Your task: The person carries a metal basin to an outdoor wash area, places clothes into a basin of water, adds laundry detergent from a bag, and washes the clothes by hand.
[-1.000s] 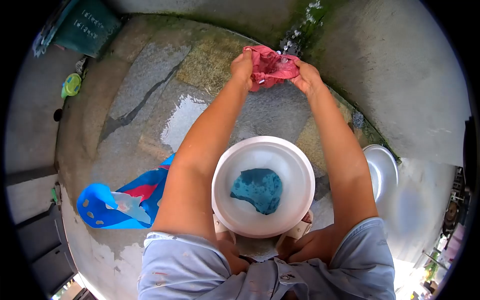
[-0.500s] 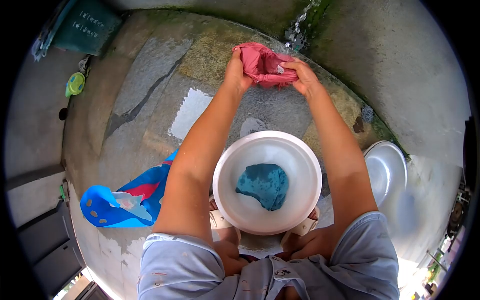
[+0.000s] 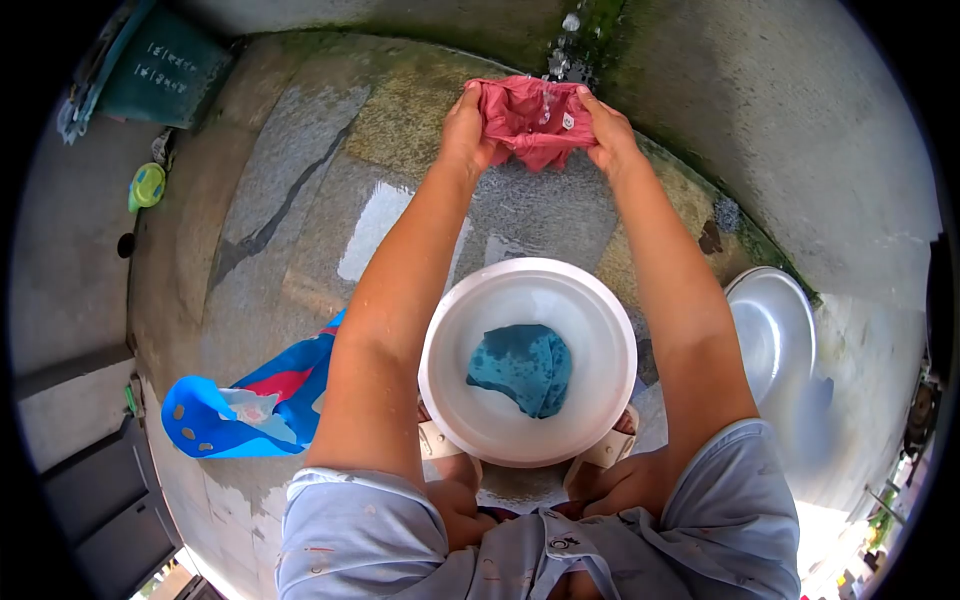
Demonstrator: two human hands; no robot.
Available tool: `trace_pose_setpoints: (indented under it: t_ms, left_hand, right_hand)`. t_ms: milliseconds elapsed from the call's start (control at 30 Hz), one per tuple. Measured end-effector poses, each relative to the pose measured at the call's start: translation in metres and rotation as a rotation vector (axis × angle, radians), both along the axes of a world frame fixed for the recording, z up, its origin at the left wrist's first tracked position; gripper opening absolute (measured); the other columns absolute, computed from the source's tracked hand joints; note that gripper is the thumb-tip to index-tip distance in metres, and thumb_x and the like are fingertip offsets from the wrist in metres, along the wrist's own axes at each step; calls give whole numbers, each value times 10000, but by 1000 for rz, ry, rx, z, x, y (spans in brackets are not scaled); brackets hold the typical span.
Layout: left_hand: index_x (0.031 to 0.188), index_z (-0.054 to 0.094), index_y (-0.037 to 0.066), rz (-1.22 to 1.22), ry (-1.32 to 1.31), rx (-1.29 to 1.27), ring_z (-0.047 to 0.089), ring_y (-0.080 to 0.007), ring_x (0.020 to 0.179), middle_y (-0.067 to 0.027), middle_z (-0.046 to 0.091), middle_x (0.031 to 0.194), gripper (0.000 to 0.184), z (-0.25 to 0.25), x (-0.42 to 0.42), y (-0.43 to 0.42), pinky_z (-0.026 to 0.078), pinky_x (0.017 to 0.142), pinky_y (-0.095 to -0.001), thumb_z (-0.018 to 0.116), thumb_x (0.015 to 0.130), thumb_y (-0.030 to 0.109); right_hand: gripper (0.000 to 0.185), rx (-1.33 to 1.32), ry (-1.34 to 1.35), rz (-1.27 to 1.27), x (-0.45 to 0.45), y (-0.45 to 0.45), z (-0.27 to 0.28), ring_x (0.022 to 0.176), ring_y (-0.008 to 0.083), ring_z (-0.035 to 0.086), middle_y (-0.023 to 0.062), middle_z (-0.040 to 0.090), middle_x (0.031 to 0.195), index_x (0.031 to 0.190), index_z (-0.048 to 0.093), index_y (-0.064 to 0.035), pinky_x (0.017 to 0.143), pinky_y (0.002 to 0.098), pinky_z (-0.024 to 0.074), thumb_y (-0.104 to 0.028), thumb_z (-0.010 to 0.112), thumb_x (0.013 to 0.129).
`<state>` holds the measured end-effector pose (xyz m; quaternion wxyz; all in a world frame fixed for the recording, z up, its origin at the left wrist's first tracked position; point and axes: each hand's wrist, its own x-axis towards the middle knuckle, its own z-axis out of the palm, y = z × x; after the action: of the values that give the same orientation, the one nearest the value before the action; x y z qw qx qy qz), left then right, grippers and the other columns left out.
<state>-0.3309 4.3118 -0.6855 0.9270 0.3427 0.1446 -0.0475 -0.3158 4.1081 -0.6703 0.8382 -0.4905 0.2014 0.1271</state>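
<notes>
Both hands hold a wet-looking pink garment [image 3: 535, 150] by its edges, spread wide at the top with a small white label showing inside. My left hand [image 3: 466, 134] grips its left edge, thumb on top. At the right edge my right hand [image 3: 607, 132] is closed on the fabric. Falling water [image 3: 568, 45] passes over the garment's far edge into its opening. Nearer to me, a white basin [image 3: 436, 400] stands between my feet. In it lies a folded teal cloth [image 3: 525, 370] with darker wet patches.
A blue plastic bag [image 3: 210, 420] with a pink stripe lies left of the basin. To the right, a shiny metal basin [image 3: 770, 335] leans near the wall. A dark green tub [image 3: 165, 70] and a yellow-green item [image 3: 148, 187] are at far left. Wet stone slabs [image 3: 290, 170] form the floor.
My right hand has shifted from inside the garment's rim to its right edge, spreading the opening wider. Water now falls into the garment. The view has shifted slightly.
</notes>
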Motion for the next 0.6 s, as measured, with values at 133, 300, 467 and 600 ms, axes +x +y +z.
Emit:
trace_pose_setpoints:
  t_ms: [133,300,467,600]
  left_hand:
    - [1223,565,55,20,-84,91,618,-235,1093,-79,632,1224,325,23,-4,-8,505,968,-420,463,1039,304]
    - [1251,578,90,-30,-42,262,640,-215,1050,-49,649,1193,337,18,-24,-15,525,927,-404,478,1036,329]
    - [1253,600,138,-184,372,532,653,-189,959,-28,670,1123,345,-54,-53,-19,531,869,-381,470,1037,373]
    - [1210,627,146,-190,355,547,642,-169,886,-23,676,1065,337,-75,-53,-20,533,802,-358,467,1036,387]
  right_hand:
    - [336,-7,-86,-42,7,-4,4,945,194,678,85,700,1086,1124,653,-19,857,355,554,-289,692,929]
    - [395,-180,-190,21,4,-16,-11,877,137,662,56,714,1029,1123,682,-21,815,302,532,-375,655,949]
    - [428,-686,0,234,-13,-35,-81,822,101,631,43,725,928,1010,736,-16,778,286,513,-426,629,954]
    - [481,-644,-46,269,-9,-37,-101,804,122,645,28,722,965,1104,705,-28,777,301,523,-475,632,941]
